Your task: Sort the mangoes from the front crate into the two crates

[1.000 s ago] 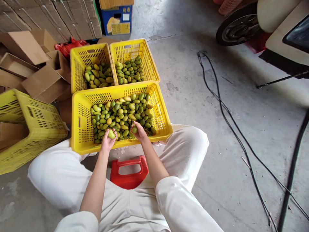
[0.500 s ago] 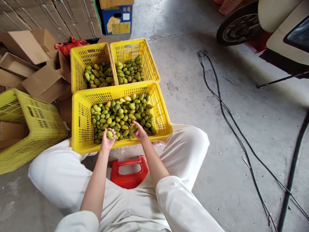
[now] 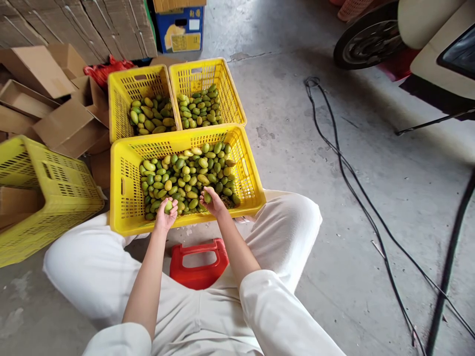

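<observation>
A large yellow crate (image 3: 122,217) full of small green and yellowish mangoes (image 3: 185,173) sits on the floor between my knees. My left hand (image 3: 165,213) is closed round one pale green mango (image 3: 168,205) at the crate's near edge. My right hand (image 3: 212,201) grips another green mango (image 3: 207,198) over the pile, just to the right of the left hand. Behind stand two smaller yellow crates, the left crate (image 3: 120,94) and the right crate (image 3: 226,89), each partly filled with mangoes.
A red plastic stool (image 3: 198,262) shows between my legs. An empty yellow crate (image 3: 40,193) lies at the left, with flattened cardboard boxes (image 3: 40,94) behind it. Black cables (image 3: 352,188) run across the concrete floor at right, near a scooter wheel (image 3: 365,42).
Both hands have stayed at the crate's near edge, turning their mangoes slightly. The left hand has dipped a little toward the pile.
</observation>
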The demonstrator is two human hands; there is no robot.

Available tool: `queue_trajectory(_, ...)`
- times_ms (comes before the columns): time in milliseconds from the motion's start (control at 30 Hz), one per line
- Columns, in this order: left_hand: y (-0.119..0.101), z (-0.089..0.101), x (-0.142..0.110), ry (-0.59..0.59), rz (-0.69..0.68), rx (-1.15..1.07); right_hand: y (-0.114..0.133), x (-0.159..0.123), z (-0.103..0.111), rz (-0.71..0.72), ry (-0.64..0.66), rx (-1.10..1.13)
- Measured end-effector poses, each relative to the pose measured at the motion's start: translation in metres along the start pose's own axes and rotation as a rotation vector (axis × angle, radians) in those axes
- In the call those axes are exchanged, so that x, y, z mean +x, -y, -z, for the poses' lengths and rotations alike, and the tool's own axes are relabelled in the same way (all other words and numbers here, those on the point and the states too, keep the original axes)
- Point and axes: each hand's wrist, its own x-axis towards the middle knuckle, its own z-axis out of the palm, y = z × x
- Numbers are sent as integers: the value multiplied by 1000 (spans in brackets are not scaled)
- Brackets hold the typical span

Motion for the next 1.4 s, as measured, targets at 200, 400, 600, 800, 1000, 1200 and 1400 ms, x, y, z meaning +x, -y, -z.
queue_trajectory(200, 5, 0, 5, 0, -55, 42, 4, -4, -6, 27, 48, 4)
queue_trajectory(400, 6, 2, 8, 0, -101, 14, 8, -7, -5, 41, 68, 85)
queue_trajectory(600, 6, 1, 4, -86, -78, -100, 7, -7, -5, 51, 56, 64)
queue_trajectory(800, 6, 1, 6, -31, -61, -26, 3, -7, -6, 92, 39, 0)
queue_trajectory(1000, 4, 4, 3, 33, -69, 7, 4, -8, -3, 57, 105, -5)
queue_trajectory(1200, 7, 2, 6, 34, -81, 28, 6, -8, -7, 39, 112, 72)
queue_trajectory(1400, 3, 3, 4, -70, -95, -111, 6, -6, -9, 92, 68, 135)
